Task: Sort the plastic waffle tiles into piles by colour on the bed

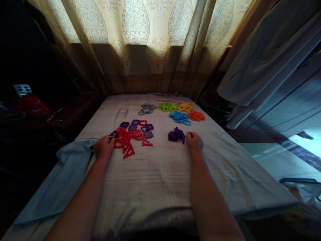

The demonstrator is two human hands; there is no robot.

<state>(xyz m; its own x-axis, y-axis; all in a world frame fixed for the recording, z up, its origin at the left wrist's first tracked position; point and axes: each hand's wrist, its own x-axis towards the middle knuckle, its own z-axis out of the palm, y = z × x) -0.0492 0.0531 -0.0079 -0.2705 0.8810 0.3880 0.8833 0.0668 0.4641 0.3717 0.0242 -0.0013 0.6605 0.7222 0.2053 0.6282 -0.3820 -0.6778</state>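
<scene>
My left hand (pixel 104 147) pinches a purple interlocking tile (pixel 114 134) at the left edge of a mixed heap. Red notched tiles (pixel 122 137) make up most of that heap, some with cut-out middles. Further purple tiles (pixel 132 127) lie along its far side and right end. My right hand (pixel 194 142) is closed, resting on the sheet just right of a small purple pile (pixel 176 134). Its fingertips are near the pile's right end; whether they hold a tile is hidden.
Toward the far side lie sorted piles: grey (pixel 146 108), green (pixel 167 106), yellow (pixel 185 107), blue (pixel 180 117) and orange (pixel 197 115). A light blue cloth (pixel 67 174) lies at the left edge of the sheet-covered surface (pixel 150 187). Curtains (pixel 155 63) hang behind.
</scene>
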